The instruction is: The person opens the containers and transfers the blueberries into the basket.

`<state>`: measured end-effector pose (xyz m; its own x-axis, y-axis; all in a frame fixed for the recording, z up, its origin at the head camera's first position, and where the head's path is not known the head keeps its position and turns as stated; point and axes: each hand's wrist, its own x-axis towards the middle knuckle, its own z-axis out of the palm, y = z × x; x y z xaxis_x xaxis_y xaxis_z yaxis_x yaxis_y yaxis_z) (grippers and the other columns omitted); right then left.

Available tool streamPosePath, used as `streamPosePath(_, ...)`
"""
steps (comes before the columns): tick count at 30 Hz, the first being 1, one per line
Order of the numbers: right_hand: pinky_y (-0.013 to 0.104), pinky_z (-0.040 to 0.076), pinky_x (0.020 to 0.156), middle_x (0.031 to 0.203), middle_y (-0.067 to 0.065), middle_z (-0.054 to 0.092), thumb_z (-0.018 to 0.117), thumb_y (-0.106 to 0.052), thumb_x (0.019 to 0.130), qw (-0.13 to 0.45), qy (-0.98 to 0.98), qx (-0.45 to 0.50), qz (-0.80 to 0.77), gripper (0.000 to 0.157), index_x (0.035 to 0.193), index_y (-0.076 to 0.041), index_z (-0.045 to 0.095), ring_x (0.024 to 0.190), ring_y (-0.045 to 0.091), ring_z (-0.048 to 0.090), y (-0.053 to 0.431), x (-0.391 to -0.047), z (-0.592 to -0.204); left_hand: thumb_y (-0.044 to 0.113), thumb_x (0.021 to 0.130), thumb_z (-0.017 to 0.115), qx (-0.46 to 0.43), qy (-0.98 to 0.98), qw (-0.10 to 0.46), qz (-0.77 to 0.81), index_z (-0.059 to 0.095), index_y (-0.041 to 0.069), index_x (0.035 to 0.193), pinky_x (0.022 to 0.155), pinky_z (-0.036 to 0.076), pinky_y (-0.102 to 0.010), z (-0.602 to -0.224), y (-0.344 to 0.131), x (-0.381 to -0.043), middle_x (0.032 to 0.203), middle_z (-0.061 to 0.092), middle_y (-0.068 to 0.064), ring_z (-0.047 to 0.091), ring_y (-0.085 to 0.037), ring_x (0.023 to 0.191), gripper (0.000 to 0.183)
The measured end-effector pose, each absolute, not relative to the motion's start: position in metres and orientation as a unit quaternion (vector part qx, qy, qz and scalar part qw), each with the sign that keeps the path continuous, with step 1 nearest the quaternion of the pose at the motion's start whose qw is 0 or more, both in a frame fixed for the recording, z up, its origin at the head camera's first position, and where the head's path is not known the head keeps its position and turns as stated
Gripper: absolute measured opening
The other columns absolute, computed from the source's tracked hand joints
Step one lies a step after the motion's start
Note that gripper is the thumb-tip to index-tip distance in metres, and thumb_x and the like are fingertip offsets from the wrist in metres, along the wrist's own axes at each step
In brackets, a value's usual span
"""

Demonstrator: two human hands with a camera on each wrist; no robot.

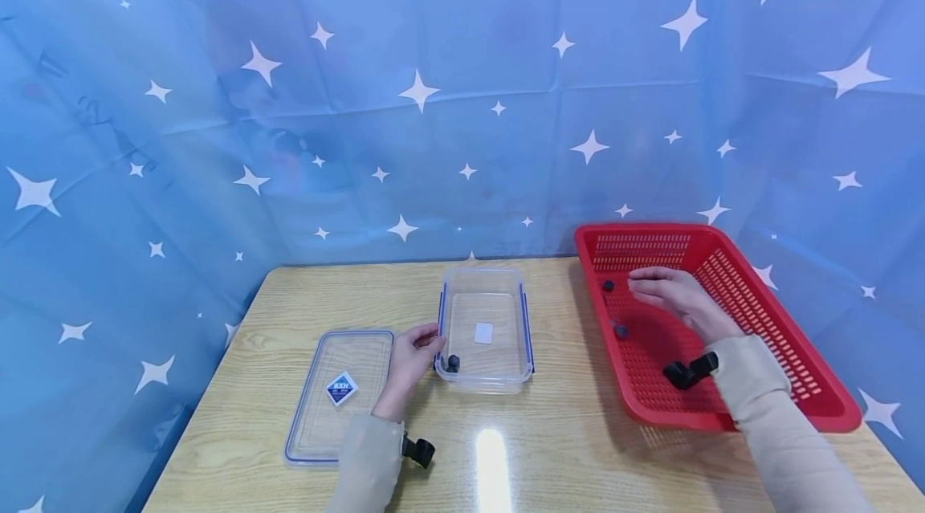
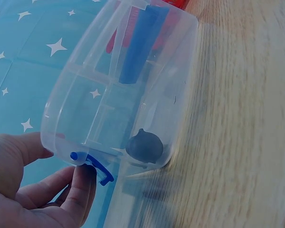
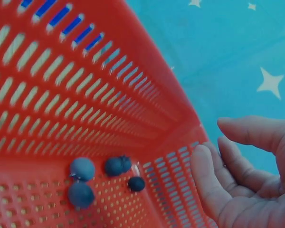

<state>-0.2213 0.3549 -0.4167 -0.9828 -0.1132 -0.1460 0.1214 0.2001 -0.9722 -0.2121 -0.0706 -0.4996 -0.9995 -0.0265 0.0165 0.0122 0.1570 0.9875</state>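
My left hand (image 1: 413,356) pinches the left edge of a clear plastic food container (image 1: 484,379), thumb at the rim and fingers by a blue side latch (image 2: 97,167). Inside the container, small dark blueberries (image 1: 453,363) lie in the near left corner. Over the red basket (image 1: 730,276) hovers my right hand (image 1: 682,300), fingers loosely curved, with nothing between thumb and fingers. Several blueberries (image 3: 82,169) rest on the basket's floor along its left wall, below and left of that hand in the head view.
A clear lid (image 1: 364,352) with a blue seal and a BXH label (image 1: 342,388) lies flat left of the container, partly behind my left arm. The wooden table (image 1: 571,449) meets a blue star-patterned curtain (image 1: 491,39) at the back. The basket has high slotted walls.
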Motion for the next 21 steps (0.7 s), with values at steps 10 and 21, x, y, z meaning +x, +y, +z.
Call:
streamPosePath(10,0.025,0.052,0.081,0.091,-0.004,0.067,0.062,-0.006,0.089,0.089,0.706,0.006,-0.703,0.035,0.119,0.008,0.052,0.085,0.006,0.065,0.305,-0.236,-0.399,-0.005,0.083,0.062,-0.005,-0.754,0.014,-0.657,0.058,-0.019,0.108,0.066,0.045,-0.012,-0.479,-0.069,-0.202,0.096,0.062,-0.030,0.060,-0.033,0.090,0.029)
streamPosePath(21,0.024,0.050,0.084,0.123,0.023,0.051,0.064,-0.017,0.090,0.112,0.783,-0.012,-0.612,0.043,0.124,0.005,0.050,0.094,0.012,0.059,0.243,-0.244,-0.384,-0.006,0.085,0.060,-0.006,-0.755,0.014,-0.655,0.056,-0.021,0.109,0.066,0.043,-0.011,-0.460,-0.066,-0.191,0.099,0.061,-0.032,0.059,-0.036,0.092,0.029)
